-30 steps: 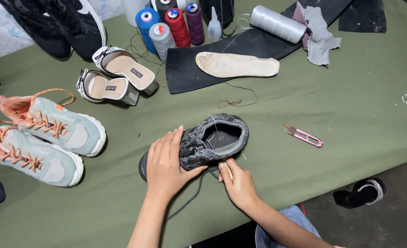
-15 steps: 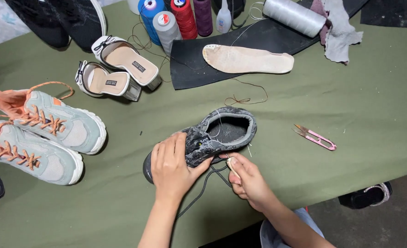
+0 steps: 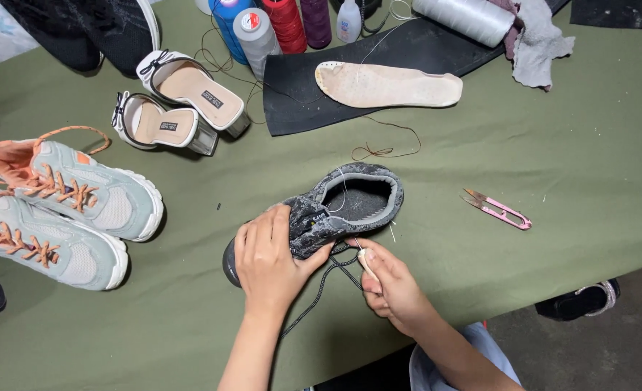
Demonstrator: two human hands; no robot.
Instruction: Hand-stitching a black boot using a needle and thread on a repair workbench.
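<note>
A dark grey knit shoe [image 3: 350, 206] lies on the green table cloth [image 3: 538, 145], heel opening up and toe toward me. My left hand [image 3: 270, 261] presses down over its toe and forepart. My right hand [image 3: 387, 284] sits just below the shoe's side, fingers closed on a small pale tool handle [image 3: 368, 264]. A thin white thread runs from the shoe's collar toward that hand. A dark lace [image 3: 321, 289] trails from the shoe between my hands.
Pink thread snips [image 3: 498, 210] lie right of the shoe. A beige insole [image 3: 390, 85] rests on a black sheet [image 3: 299, 94]. Thread spools [image 3: 263, 29] stand at the back. White heeled sandals [image 3: 180, 101] and pale green sneakers [image 3: 68, 210] sit left.
The shoe and both hands keep their hold. My right hand has shifted slightly along the shoe's side; the view has moved a little.
</note>
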